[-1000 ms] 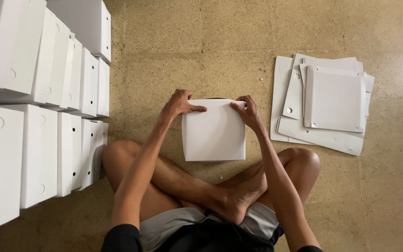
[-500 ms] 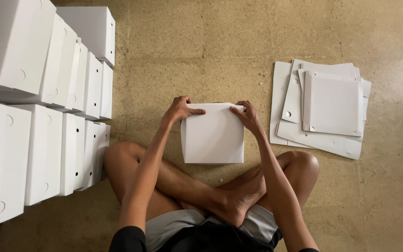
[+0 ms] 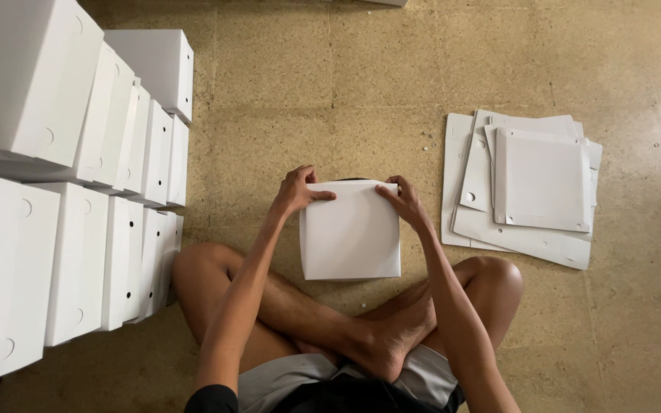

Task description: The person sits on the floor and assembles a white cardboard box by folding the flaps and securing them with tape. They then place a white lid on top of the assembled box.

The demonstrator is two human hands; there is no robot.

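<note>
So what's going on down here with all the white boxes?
A person sits cross-legged on the floor, holding a white cardboard box in front of their legs. The left hand and right hand grip its far top corners. Rows of finished white boxes stand stacked at their left, and a pile of flat cardboard sheets lies at their right.

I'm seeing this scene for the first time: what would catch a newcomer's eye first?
First, the white box on the floor before the crossed legs, with the left hand and right hand gripping its far top corners. Next, the rows of stacked white boxes filling the left side. Then the pile of flat white cardboard sheets on the speckled floor to the right.
</note>
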